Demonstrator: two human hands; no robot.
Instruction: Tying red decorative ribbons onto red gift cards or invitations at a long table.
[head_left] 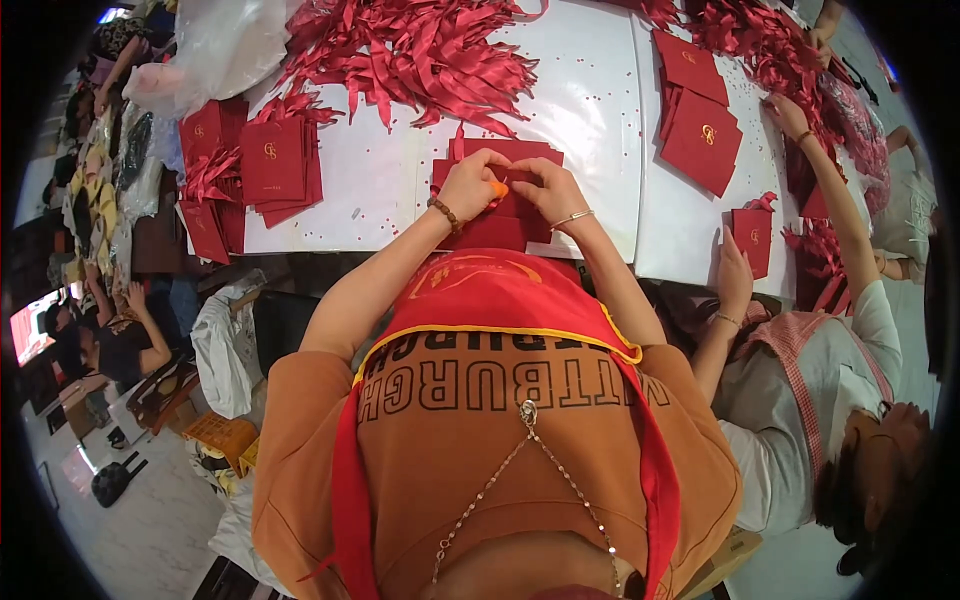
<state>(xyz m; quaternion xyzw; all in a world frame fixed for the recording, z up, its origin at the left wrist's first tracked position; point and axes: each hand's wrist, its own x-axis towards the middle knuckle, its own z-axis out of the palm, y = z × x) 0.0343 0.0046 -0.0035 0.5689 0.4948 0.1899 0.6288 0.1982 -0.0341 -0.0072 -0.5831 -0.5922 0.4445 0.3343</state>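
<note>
A stack of flat red card pieces [500,233] lies in front of me at the table's near edge. A short end of red ribbon [459,143] sticks up at its far side. Over the stack, my left hand [474,188] is closed with bent fingers, and a small orange piece [497,190] shows at its fingers. My right hand [553,192] is closed too, its fingertips meeting those of the left above the cards. Whatever is pinched between the fingertips is hidden.
A heap of red ribbons [430,60] covers the far side of the white table [590,100]. Red gift bags [275,165] stand at left, and red folders [700,140] lie at right. A co-worker's hand [735,270] is beside a small red bag [752,240].
</note>
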